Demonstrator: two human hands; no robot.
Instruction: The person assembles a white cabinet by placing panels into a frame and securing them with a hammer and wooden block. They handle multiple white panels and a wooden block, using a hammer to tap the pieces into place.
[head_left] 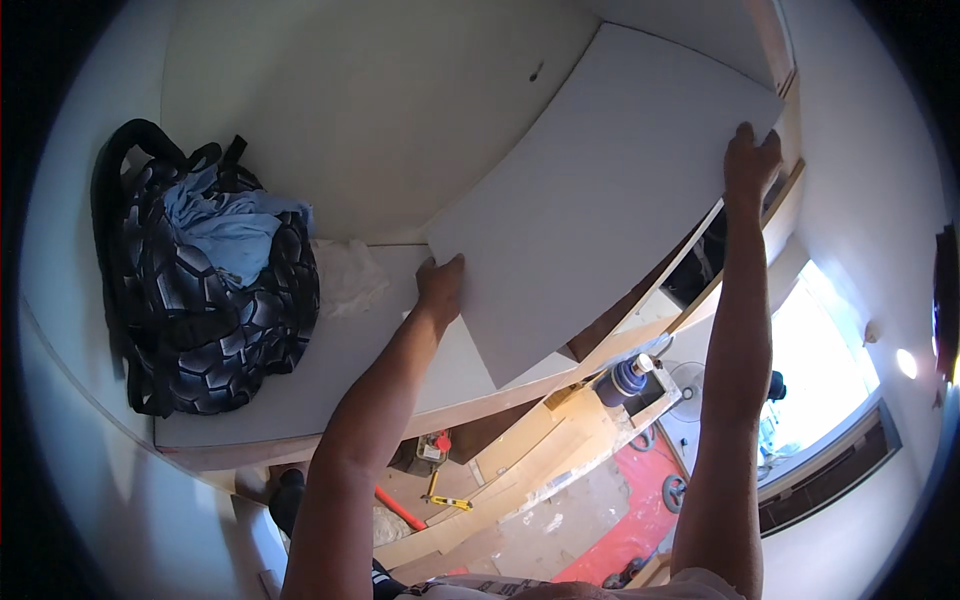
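A large flat white board (600, 190) lies at a slant across the upper part of a white cabinet compartment. My left hand (440, 287) grips its left edge, with the fingers closed round it and partly hidden. At the far right end, my right hand (750, 163) holds the board's right edge near the corner. Both arms are stretched forward. Under the board is a white shelf (300, 405), partly covered by it, and a dark gap shows below the board's near right edge.
A black patterned backpack (200, 310) with a blue cloth (225, 228) on top stands at the left, next to a crumpled white cloth (348, 278). Below lie a yellow level (450, 502), a red tube (400, 508) and a blue jug (622, 382). A fan (688, 385) stands by the bright window.
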